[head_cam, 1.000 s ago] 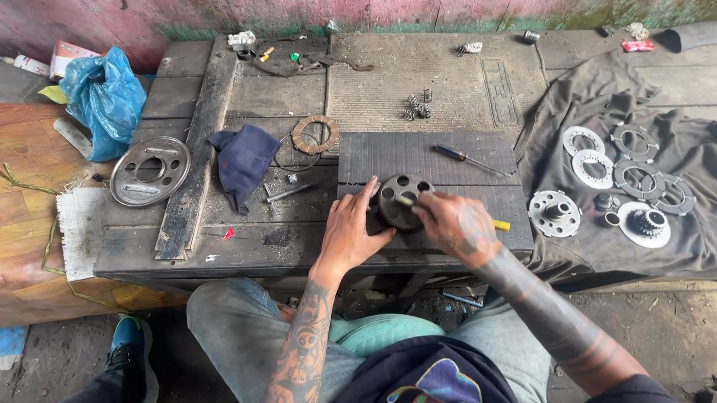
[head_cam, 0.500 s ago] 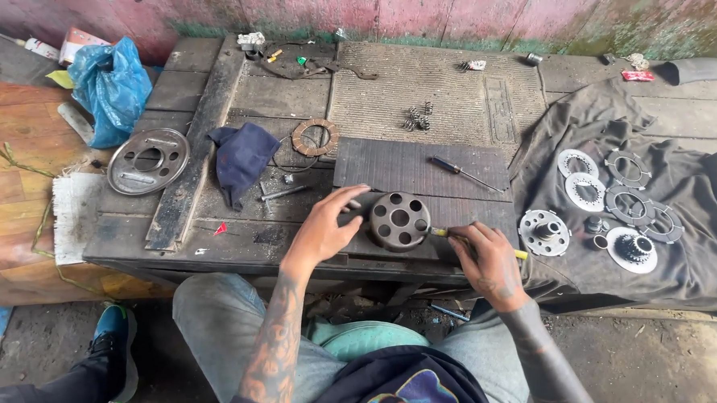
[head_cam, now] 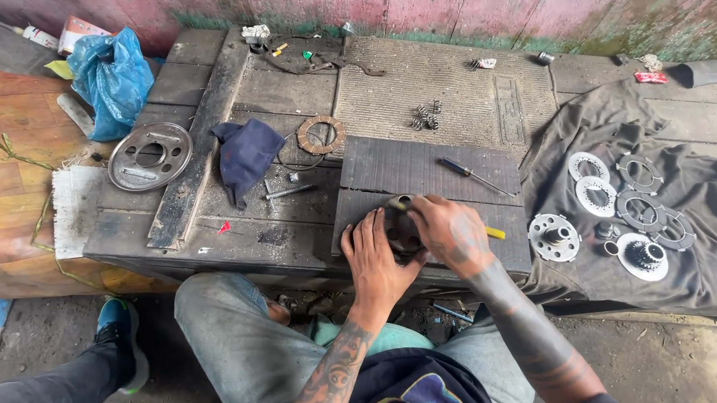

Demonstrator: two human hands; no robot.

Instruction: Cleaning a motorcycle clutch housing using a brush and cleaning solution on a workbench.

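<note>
Dark metal, a round clutch hub (head_cam: pixel 400 230), is being held on the dark ribbed mat (head_cam: pixel 430 170) at the near edge of the wooden bench (head_cam: pixel 215 232). It is being steadied from the near side by the left hand (head_cam: pixel 377 257), fingers spread against its rim. It is being covered from above by the right hand (head_cam: pixel 450 234), fingers curled around a yellow-handled tool (head_cam: pixel 495 233), apparently a screwdriver, though most of it is hidden. Further back on the mat a black screwdriver (head_cam: pixel 474 175) is lying. Clutch plates (head_cam: pixel 616 194) are being kept on a dark cloth (head_cam: pixel 698 235) toward the right edge. A round metal plate (head_cam: pixel 149 156) is resting at the left edge, a blue rag (head_cam: pixel 245 154) beside it.
</note>
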